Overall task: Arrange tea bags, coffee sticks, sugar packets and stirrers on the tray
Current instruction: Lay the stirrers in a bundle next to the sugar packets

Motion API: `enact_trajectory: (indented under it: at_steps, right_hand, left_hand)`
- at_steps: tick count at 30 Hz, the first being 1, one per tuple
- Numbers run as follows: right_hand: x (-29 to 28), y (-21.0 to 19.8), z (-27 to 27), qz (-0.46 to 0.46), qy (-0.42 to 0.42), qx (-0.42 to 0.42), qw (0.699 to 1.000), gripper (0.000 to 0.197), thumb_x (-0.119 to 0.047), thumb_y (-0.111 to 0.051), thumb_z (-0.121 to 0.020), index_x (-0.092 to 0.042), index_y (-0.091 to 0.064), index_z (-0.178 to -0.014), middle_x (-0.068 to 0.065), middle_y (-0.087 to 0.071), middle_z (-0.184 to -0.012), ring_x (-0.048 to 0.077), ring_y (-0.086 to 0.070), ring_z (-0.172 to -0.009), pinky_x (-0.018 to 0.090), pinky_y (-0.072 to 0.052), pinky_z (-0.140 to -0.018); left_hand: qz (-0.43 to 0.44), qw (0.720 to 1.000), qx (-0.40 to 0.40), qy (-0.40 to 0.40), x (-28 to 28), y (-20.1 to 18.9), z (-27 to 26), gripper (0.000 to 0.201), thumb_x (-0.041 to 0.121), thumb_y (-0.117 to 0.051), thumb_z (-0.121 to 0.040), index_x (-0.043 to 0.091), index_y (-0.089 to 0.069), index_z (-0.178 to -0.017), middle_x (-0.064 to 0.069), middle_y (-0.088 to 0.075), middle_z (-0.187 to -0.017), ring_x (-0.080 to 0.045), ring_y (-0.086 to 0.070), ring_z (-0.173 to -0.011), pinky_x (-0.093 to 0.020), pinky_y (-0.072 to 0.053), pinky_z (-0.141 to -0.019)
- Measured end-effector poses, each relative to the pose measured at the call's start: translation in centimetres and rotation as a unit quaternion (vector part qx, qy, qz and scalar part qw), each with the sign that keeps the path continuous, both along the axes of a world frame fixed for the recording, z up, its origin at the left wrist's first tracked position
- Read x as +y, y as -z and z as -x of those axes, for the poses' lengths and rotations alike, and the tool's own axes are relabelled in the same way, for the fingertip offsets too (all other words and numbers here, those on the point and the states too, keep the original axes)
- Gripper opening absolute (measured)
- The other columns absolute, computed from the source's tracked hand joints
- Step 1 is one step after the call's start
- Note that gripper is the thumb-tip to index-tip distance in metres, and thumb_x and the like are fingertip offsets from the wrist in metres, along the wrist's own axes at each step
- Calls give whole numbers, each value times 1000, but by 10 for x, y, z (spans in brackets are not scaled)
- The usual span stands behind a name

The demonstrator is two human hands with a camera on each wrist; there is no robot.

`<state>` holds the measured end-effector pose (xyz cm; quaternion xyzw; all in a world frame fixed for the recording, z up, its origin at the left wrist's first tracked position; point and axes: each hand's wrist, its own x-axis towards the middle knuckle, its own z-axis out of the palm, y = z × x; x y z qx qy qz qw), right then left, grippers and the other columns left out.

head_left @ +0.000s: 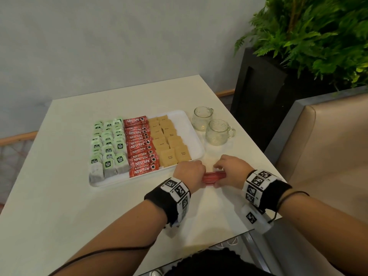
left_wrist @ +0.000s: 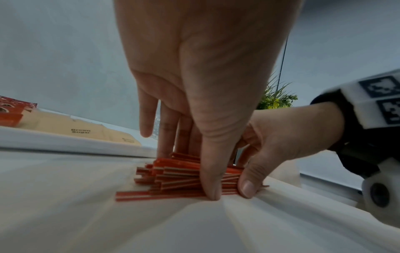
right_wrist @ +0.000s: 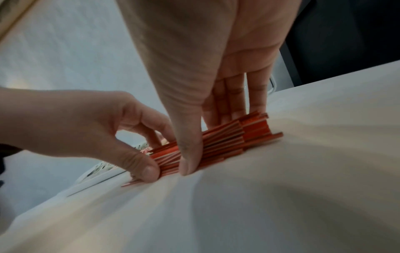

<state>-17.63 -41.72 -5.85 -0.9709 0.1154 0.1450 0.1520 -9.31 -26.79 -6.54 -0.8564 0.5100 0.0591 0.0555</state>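
Note:
A bundle of red-and-white stirrers (head_left: 214, 178) lies on the white table just in front of the tray's near right corner. My left hand (head_left: 189, 172) pinches its left part between thumb and fingers, and my right hand (head_left: 229, 173) pinches its right part the same way. The stirrers (left_wrist: 173, 178) are uneven at the left end, and their right ends (right_wrist: 255, 126) fan out past my fingers. The white tray (head_left: 196, 136) holds rows of green tea bags (head_left: 108, 148), red coffee sticks (head_left: 141, 146) and brown sugar packets (head_left: 169, 142). A bare strip runs along its right side.
Two small glass cups (head_left: 202, 118) (head_left: 218, 132) stand on the table right of the tray. A black planter (head_left: 258, 92) with a fern and a beige seat (head_left: 328, 146) are beyond the table's right edge. The table's near edge is close under my wrists.

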Motion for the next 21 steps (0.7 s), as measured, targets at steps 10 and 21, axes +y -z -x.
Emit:
enact_trajectory:
  at_steps: [10, 21]
  right_hand:
    - [9, -5, -10, -6, -24, -9, 1000, 32, -43, -69, -82, -28, -68, -110, -4, -59, -102, 17, -57, -96, 31, -45, -82]
    - [23, -9, -26, 18, -53, 2, 998, 29, -38, -61, -89, -26, -68, -114, -1, -65, -106, 21, -59, -100, 32, -47, -80]
  left_hand:
    - [-46, 997, -51, -43, 7, -8, -8, 33, 47, -52, -93, 19, -68, -95, 2, -59, -81, -22, -64, -80, -30, -37, -62]
    - [-70, 993, -80, -57, 22, -11, -13, 19, 26, -50, -97, 14, -62, -105, -1, -66, -101, -24, -65, -91, -33, -38, -66]
